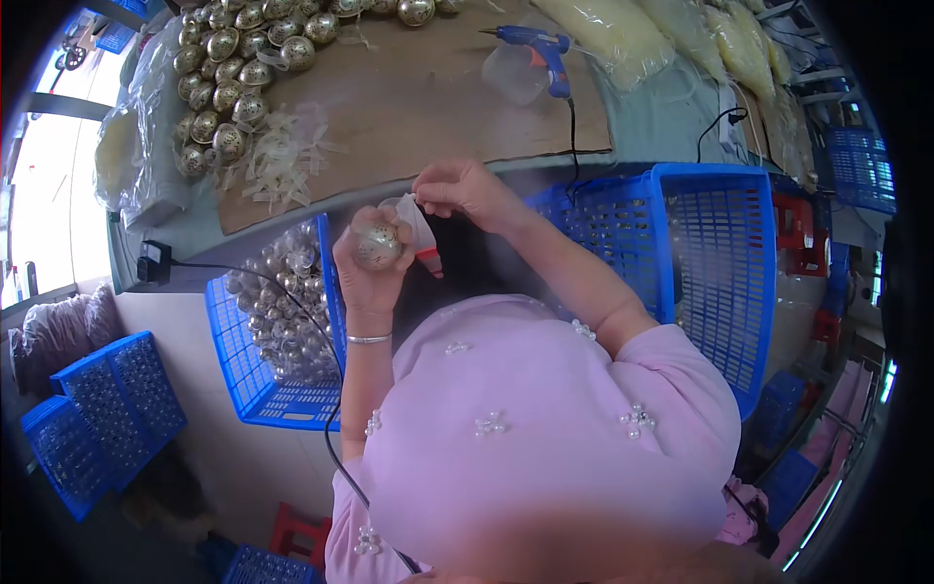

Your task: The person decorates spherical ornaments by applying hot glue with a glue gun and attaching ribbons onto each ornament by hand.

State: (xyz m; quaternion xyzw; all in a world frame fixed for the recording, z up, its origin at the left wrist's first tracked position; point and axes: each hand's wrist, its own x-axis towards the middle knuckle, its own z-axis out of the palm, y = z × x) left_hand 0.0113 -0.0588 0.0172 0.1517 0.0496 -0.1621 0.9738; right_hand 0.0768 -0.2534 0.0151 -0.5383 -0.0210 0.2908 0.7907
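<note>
My left hand (pixel 365 277) is wrapped round a gold speckled ball (pixel 377 243), held up close to the table's front edge. Against the ball's right side is a whitish translucent ribbon (pixel 418 226). My right hand (pixel 462 193) pinches the ribbon's upper end between thumb and fingers. A small red and white piece (pixel 430 261) shows just below the ribbon; what it belongs to is unclear. Farther forward on the cardboard (pixel 418 107) lies a loose pile of translucent ribbon pieces (pixel 287 151), beside many similar gold balls (pixel 229 95).
A blue glue gun (pixel 540 54) with a black cord lies at the back right, near clear bags (pixel 623 44). Blue baskets stand on both sides of me, the left one (pixel 238 375) holding many balls, the right one (pixel 759 292) rising near my right arm. A cable runs past my left arm.
</note>
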